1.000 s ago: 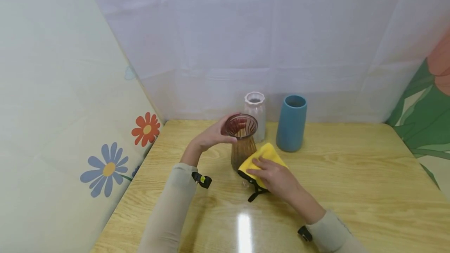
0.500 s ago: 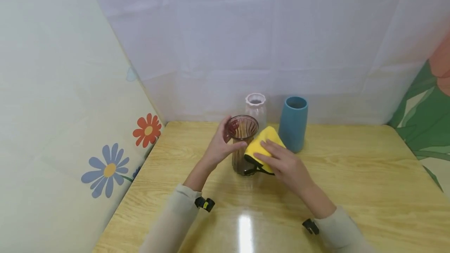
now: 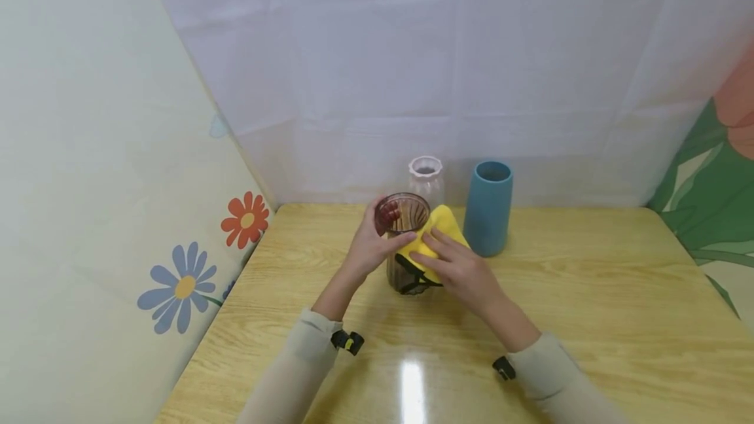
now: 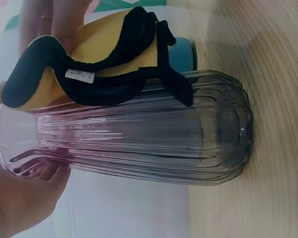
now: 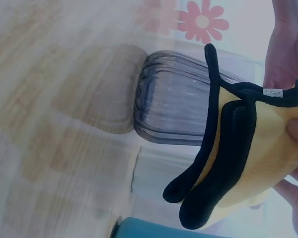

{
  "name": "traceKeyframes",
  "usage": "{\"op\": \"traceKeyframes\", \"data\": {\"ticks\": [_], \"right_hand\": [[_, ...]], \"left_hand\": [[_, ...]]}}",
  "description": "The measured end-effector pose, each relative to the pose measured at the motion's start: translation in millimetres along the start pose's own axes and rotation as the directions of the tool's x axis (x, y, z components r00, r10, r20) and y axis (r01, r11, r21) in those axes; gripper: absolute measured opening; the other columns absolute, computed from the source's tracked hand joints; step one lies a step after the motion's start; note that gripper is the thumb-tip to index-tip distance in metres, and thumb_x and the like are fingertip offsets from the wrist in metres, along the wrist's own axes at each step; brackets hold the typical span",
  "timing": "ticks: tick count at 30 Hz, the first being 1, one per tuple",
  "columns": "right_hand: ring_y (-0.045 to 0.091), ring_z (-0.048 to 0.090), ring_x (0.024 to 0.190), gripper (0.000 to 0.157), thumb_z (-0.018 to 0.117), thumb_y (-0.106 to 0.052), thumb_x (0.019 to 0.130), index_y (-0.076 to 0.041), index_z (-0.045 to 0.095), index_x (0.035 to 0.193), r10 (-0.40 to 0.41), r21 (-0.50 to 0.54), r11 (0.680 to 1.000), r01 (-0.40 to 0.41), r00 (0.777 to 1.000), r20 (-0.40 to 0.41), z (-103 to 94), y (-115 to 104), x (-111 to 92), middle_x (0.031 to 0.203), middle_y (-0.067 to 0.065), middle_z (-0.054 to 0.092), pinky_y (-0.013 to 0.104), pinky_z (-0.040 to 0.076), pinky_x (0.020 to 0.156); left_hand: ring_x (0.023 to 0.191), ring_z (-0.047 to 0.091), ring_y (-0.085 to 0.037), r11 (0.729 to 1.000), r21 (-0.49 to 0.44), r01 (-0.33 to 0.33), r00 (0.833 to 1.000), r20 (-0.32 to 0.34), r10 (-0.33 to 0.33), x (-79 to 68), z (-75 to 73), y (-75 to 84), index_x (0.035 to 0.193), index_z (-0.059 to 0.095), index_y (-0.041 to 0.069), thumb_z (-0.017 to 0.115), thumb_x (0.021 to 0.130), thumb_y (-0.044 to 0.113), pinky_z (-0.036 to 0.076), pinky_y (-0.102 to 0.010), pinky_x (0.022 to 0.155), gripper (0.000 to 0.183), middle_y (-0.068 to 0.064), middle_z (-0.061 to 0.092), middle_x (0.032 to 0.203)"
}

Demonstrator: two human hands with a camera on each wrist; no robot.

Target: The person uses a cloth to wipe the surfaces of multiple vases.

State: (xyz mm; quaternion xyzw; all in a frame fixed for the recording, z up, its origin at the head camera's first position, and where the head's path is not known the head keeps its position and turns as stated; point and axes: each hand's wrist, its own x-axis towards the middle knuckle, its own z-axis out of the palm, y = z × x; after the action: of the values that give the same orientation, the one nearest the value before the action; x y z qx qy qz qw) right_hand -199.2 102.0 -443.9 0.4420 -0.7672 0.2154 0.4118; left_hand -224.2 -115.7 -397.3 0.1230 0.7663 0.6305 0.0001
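Observation:
A ribbed glass vase (image 4: 139, 141), pinkish at the neck and grey lower down, is upright with its base at the tabletop. My left hand (image 3: 370, 246) grips it just below the flared rim, thumb in front. Against the vase's right side lies a folded yellow cloth (image 3: 446, 220) with black edging, a small white label and a black loop. My right hand (image 3: 468, 277) holds this cloth from its outer side, fingers spread over it. In the right wrist view the cloth (image 5: 268, 148) covers the vase's upper part.
Behind the glass vase stands a whitish vase (image 3: 427, 182) with a scalloped rim, partly hidden. A matte blue vase (image 3: 489, 211) stands to its right. The wooden table (image 3: 589, 280) meets a pale sheet at the back and a flower-printed one at the left.
My left hand has shifted its grip from the vase's left to nearer its front. The right hand has carried the cloth upward along the vase, then slightly left against it.

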Motion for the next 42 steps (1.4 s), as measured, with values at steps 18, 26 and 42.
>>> {"op": "traceKeyframes", "data": {"ticks": [18,26,42], "right_hand": [[0.039,0.066,0.116,0.047,0.082,0.001,0.077,-0.017,0.075,0.119,0.046,0.009,0.999,-0.047,0.997,0.063,5.9,-11,-10,0.129,0.018,0.067,0.045,0.057,0.09],[0.04,0.066,0.114,0.045,0.081,0.0,0.077,-0.018,0.076,0.117,0.08,0.037,0.996,-0.082,0.995,0.06,9.1,-16,-15,0.127,0.018,0.068,0.045,0.058,0.086],[0.041,0.068,0.111,0.049,0.087,0.002,0.072,-0.018,0.078,0.115,0.131,0.032,0.99,-0.139,0.977,0.166,7.1,-28,-23,0.125,0.018,0.069,0.045,0.058,0.086]], "left_hand": [[0.136,0.05,-0.029,0.999,-0.01,-0.035,0.996,0.078,0.036,4.1,-10.6,-4.3,0.156,0.026,0.014,0.085,0.083,0.03,0.039,-0.048,0.113,0.095,-0.011,0.051,0.145],[0.135,0.05,-0.027,0.998,0.004,-0.06,0.991,0.124,0.059,7.1,-15.5,-5.5,0.156,0.027,0.016,0.087,0.078,0.045,0.039,-0.047,0.114,0.102,-0.009,0.05,0.146],[0.139,0.046,-0.028,0.996,-0.077,-0.05,0.966,0.251,0.068,15.6,-25.8,-6.8,0.157,0.026,0.016,0.081,0.087,0.019,0.038,-0.048,0.114,0.089,-0.01,0.045,0.151]]}}
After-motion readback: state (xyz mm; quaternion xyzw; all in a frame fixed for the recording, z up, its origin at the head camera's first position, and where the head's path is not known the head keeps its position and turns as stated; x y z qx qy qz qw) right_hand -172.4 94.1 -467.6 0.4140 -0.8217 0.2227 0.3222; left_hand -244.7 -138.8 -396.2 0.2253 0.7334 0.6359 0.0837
